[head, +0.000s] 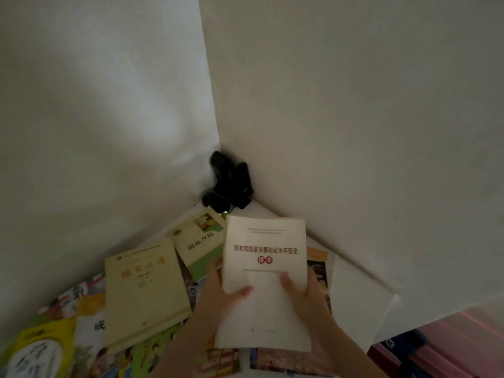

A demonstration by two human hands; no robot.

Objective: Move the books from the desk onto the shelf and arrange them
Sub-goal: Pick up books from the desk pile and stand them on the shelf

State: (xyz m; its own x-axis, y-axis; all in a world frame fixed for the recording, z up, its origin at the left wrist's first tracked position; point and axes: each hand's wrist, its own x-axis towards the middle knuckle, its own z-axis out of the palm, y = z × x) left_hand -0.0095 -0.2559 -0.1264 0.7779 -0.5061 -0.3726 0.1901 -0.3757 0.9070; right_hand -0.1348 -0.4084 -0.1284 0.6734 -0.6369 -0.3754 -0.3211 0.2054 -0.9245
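Note:
I hold a cream book with red Chinese title lettering [264,268] in both hands, lifted a little above the desk. My left hand [218,293] grips its left edge with the thumb on the cover. My right hand [306,293] grips its right edge the same way. Beneath and around it lie other books: a thick yellowish book [144,290] to the left, a green-and-cream book [199,241] behind it, and a dark-covered book [319,268] partly hidden under the held one. The shelf is not in view.
Several colourful children's books [54,342] cover the desk at the lower left. A black device [230,186] sits in the corner where two white walls meet. The white desk's [354,293] right edge ends above a pink-red surface [450,342].

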